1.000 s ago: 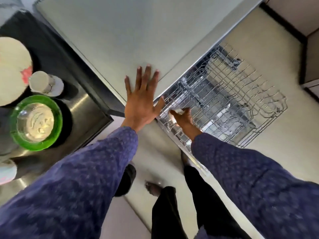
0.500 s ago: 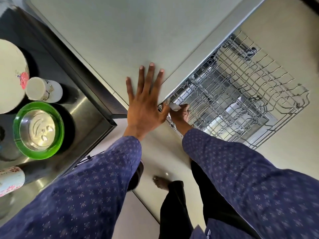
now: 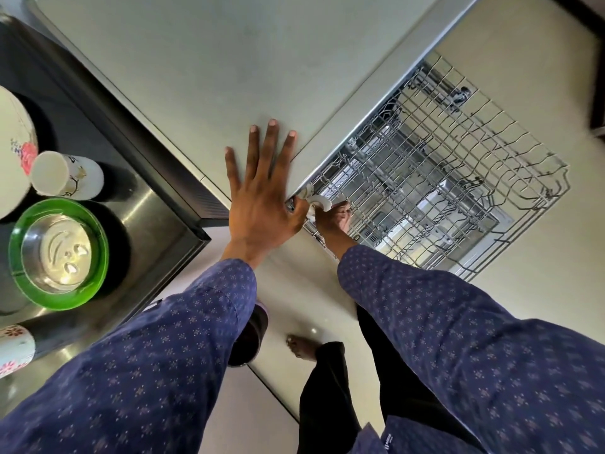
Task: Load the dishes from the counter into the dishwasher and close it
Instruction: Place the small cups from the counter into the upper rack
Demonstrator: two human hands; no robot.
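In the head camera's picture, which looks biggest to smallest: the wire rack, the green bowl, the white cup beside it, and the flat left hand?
1. Wire rack
2. Green bowl and left hand: about alike, and the hand may be nearer the camera, so unranked
3. White cup

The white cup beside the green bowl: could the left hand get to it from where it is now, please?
Probably yes. The left hand lies flat and empty on the pale top, and the white cup stands uncovered on the dark counter to its left, with nothing between them.
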